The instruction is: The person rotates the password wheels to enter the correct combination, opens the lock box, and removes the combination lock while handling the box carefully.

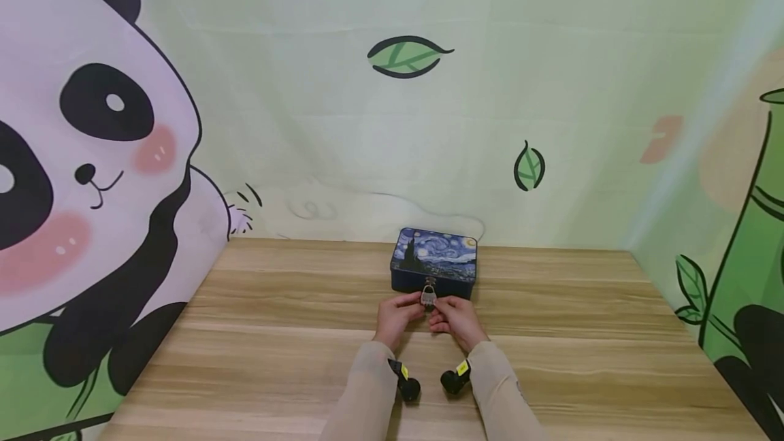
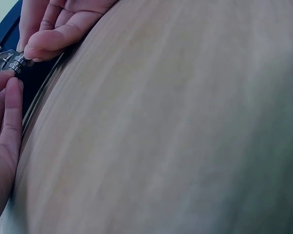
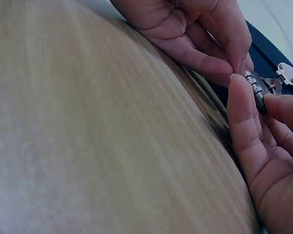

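A small silver combination padlock (image 1: pixel 429 297) with number dials (image 3: pixel 254 82) hangs by its shackle at the front of a dark blue tin box (image 1: pixel 436 256). The box lid carries a swirling night-sky painting. My left hand (image 1: pixel 394 319) pinches one side of the padlock between thumb and finger. From the other side, my right hand (image 1: pixel 462 322) holds it by thumb and fingertips. The right wrist view shows the metal hasp (image 3: pixel 286 74) on the box front beside the lock. I cannot read the digits on the dials.
The box stands near the back edge of a wood-grain table (image 1: pixel 294 305), close to a pale green printed backdrop (image 1: pixel 294 87). Black wrist cameras (image 1: pixel 409 386) are worn below both hands.
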A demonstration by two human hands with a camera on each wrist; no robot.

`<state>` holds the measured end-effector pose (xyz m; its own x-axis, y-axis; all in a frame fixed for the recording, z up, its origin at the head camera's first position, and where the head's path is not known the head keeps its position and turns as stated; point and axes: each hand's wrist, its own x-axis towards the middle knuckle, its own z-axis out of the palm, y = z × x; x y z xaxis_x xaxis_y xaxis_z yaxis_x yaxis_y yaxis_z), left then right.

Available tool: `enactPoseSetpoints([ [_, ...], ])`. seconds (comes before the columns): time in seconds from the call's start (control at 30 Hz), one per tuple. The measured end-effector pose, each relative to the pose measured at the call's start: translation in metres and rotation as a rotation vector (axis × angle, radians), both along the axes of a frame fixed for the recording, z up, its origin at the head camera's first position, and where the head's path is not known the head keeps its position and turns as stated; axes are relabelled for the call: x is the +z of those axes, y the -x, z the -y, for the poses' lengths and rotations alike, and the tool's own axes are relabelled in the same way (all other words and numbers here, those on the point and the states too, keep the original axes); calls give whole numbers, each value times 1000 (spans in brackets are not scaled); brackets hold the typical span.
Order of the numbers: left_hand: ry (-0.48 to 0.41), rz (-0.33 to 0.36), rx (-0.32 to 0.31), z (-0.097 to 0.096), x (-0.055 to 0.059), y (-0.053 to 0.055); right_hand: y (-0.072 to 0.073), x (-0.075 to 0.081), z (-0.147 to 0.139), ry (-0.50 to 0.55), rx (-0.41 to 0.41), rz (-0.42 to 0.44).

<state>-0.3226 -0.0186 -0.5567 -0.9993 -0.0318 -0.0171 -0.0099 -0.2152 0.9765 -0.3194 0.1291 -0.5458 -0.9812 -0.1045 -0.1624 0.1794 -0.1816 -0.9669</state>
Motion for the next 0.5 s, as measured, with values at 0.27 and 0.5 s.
enactPoseSetpoints([
  [0.27, 6, -18, -7, 0, -4, 3, 0, -2, -1, 4, 11, -15],
  [0.5, 4, -14, -6, 0, -4, 2, -1, 1, 0, 0, 3, -9],
])
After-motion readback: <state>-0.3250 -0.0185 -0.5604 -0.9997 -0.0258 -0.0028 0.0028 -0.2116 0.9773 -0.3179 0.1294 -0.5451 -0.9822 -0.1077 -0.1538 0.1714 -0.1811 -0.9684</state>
